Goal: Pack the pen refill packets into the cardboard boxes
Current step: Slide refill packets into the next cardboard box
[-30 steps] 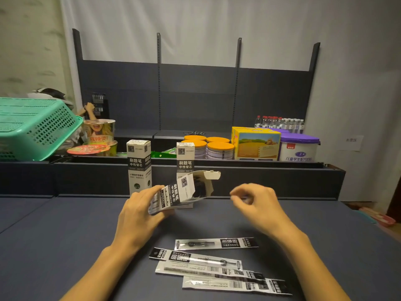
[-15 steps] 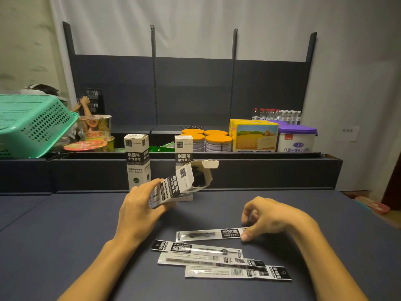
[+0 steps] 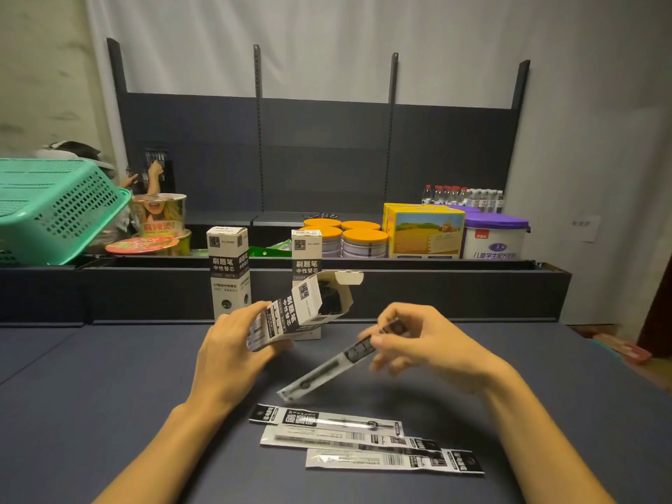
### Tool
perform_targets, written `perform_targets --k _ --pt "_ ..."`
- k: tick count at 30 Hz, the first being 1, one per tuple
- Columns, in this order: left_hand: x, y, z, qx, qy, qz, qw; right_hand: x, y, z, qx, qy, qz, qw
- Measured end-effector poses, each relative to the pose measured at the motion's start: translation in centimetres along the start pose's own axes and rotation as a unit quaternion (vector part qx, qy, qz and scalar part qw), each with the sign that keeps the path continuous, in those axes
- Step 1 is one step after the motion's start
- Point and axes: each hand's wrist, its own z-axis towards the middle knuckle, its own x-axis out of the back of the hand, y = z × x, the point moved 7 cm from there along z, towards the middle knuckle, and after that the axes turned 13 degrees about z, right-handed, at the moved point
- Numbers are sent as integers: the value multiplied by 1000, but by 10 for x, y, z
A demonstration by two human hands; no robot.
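My left hand (image 3: 232, 354) grips a small white and black cardboard box (image 3: 298, 311), tilted with its open flap end pointing up and right. My right hand (image 3: 418, 340) pinches one end of a long pen refill packet (image 3: 327, 372), which hangs slanted above the table, its free end low and left. Three more refill packets (image 3: 367, 438) lie side by side on the dark table in front of me. Two shut boxes of the same kind stand upright behind: one (image 3: 228, 271) at the left, another (image 3: 307, 256) partly hidden by the held box.
A dark shelf ledge (image 3: 436, 281) runs across behind the table. On it sit a green plastic basket (image 3: 54, 209), noodle cups (image 3: 160, 216), orange-lidded cans (image 3: 360, 241), a yellow carton (image 3: 425, 231) and a purple-lidded tub (image 3: 494, 238). A person's hand (image 3: 154, 172) shows far left.
My right hand dropped to the table, pinched the farthest packet and lifted it up toward the open box. The left hand kept the box tilted in the same place.
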Motion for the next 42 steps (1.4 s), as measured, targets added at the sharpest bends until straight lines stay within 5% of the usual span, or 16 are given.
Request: perform_targets --k 4,12,20,42 --pt "0 -2 1 6 -1 -6 1000 -14 -10 1 32 19 123 992" --pt "1 -3 1 18 -3 -15 1000 -10 -26 -3 125 76 164 975" --pt "1 -3 1 15 -1 -17 1000 27 -46 -15 244 210 354 878" --pt "-1 -4 2 -10 11 -7 1000 17 -62 -34 387 291 131 865"
